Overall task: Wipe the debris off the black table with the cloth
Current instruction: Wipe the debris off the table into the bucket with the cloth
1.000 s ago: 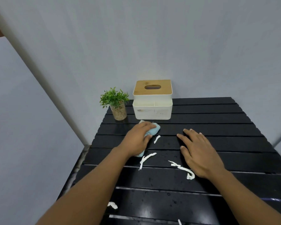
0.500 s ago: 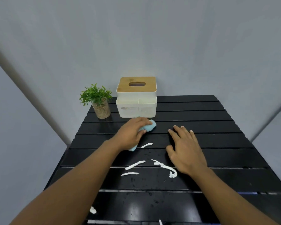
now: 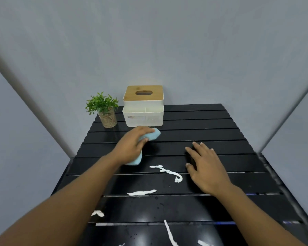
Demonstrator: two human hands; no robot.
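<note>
On black table (image 3: 212, 125): left hand (image 3: 132, 148) grips cloth (image 3: 149, 135); right hand (image 3: 206, 167) flat, fingers spread; debris (image 3: 169, 172) between

At the back of your counter (image 3: 203, 125), the potted plant (image 3: 105, 110) stands just left of the tissue box (image 3: 143, 110). Your left grip (image 3: 132, 148) holds the cloth (image 3: 150, 135) before the box. Your right grip (image 3: 204, 167) lies flat to its right, with debris strips (image 3: 169, 172) nearer you.
</note>
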